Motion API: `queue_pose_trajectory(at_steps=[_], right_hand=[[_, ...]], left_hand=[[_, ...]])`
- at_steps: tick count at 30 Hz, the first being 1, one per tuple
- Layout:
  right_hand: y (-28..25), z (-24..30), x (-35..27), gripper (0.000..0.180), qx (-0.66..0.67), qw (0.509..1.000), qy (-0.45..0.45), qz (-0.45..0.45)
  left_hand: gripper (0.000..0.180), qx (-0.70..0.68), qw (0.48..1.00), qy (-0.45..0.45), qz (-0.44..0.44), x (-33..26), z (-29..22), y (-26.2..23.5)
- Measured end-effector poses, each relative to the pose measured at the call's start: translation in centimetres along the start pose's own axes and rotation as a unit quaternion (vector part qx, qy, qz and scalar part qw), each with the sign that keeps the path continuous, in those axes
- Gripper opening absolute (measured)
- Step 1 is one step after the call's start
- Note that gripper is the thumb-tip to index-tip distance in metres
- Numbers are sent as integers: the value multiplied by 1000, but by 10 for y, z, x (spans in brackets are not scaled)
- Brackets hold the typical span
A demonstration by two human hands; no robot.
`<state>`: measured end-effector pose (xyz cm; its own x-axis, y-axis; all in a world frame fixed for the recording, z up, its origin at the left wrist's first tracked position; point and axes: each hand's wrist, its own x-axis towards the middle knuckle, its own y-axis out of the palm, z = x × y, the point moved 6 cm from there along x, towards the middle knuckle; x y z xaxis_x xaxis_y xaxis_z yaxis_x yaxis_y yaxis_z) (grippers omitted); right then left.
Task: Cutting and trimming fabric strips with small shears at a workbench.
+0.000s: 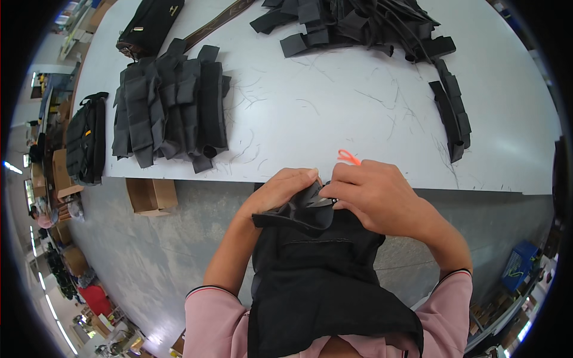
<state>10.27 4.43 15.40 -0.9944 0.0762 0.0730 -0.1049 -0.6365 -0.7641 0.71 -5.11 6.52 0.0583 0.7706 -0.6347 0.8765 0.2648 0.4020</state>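
Note:
Just off the table's front edge, my left hand (282,192) is closed on a dark grey fabric piece (298,219), pinching its upper edge between thumb and fingers. The fabric's lower part folds open above my black apron (316,262). My right hand (373,194) is closed round small thread snips (348,157) with an orange handle, whose looped end sticks out above my knuckles. Their metal blades lie against the fabric close to my left fingertips. Whether a thread is between the blades is too small to tell.
On the white table (286,137), dark fabric pieces lie in a left stack (170,110), a far heap (358,27) and a right strip (450,116). A black bag (149,27) is at the far left, and loose threads are scattered about. A backpack (86,140) and cardboard box (152,196) stand beyond the edge.

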Motion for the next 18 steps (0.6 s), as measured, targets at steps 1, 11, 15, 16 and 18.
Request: queue_pose_trajectory(at_steps=[1,11,15,16,18], right_hand=[[1,2,2,21,-40,999,-28,25],[-2,9,12,17,-43,995,-85,29],[-1,10,11,17,-27,995,-89,23],[0,9,11,17,-31,996,-81,30],[2,5,7,18,-7,998,-58,15]], left_hand=[[34,-18,1000,2,-7,1,2,0],[32,11,999,22,36,-3,-8,5],[33,24,998,32,38,1,1,1],[33,32,998,37,27,2,3,-1],[33,34,999,22,21,3,5,-1]])
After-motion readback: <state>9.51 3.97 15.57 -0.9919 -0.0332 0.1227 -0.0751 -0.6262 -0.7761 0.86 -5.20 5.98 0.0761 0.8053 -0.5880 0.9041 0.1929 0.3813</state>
